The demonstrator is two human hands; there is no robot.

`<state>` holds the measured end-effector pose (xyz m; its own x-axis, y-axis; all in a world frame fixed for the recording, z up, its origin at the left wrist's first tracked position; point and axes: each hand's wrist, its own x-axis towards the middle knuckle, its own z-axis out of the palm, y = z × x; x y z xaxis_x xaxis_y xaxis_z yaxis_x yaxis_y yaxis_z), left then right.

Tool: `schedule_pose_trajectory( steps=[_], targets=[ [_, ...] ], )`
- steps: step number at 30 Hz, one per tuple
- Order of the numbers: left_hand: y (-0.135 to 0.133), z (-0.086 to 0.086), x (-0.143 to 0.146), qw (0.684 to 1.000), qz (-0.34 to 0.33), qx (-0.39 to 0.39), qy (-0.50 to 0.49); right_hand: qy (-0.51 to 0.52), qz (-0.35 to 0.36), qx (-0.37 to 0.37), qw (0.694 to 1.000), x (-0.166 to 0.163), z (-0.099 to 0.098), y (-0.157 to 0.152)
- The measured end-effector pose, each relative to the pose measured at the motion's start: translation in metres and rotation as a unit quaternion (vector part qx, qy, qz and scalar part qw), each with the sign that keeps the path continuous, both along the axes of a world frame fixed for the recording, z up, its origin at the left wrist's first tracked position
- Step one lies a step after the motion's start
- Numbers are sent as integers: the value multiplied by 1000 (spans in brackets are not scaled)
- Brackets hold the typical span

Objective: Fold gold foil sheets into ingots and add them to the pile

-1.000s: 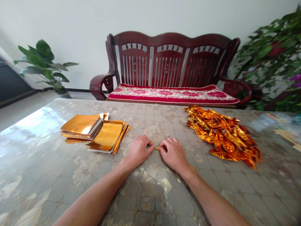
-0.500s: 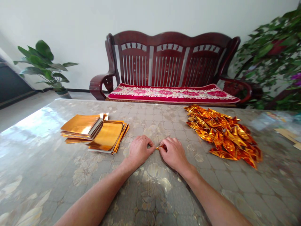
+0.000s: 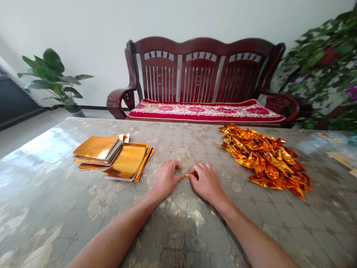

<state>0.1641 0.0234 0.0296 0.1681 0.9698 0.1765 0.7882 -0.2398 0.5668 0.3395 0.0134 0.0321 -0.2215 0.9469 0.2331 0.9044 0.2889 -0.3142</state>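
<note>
Between my hands at the table's middle is a small piece of folded gold foil paper (image 3: 187,175), mostly hidden by my right fingers. My right hand (image 3: 205,180) is closed on it, thumb and forefinger pinching. Just to the left, my left hand (image 3: 167,176) has its thumb tip at the foil's end, and its forefinger is lifted apart from the thumb. Stacks of flat gold foil sheets (image 3: 126,160) lie to the left of my left hand. A heap of folded gold foil pieces (image 3: 267,160) lies right of my right hand.
The patterned grey table (image 3: 184,137) spans the view. At its right edge are clear plastic bags (image 3: 320,141) and a tan card piece (image 3: 340,162). Behind it stands a dark red wooden bench (image 3: 199,78). Potted plants (image 3: 55,78) flank the bench.
My left forefinger has opened away from the thumb, which stays at the foil's tip. My right hand keeps its pinch in nearly the same spot.
</note>
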Motion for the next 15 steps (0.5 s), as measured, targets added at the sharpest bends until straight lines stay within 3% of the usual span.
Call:
schedule_pose_trajectory(
  steps=[5,9,15],
  targets=[
    [-6,-4,-11,996,44,9,-74,5,4,0,1000,1,0,0],
    [-24,2,-17,997,-14,67,-32,4,4,-2,1000,0,1,0],
    [-39,7,-12,989,-77,85,88,4,2,-2,1000,0,1,-1]
  ],
)
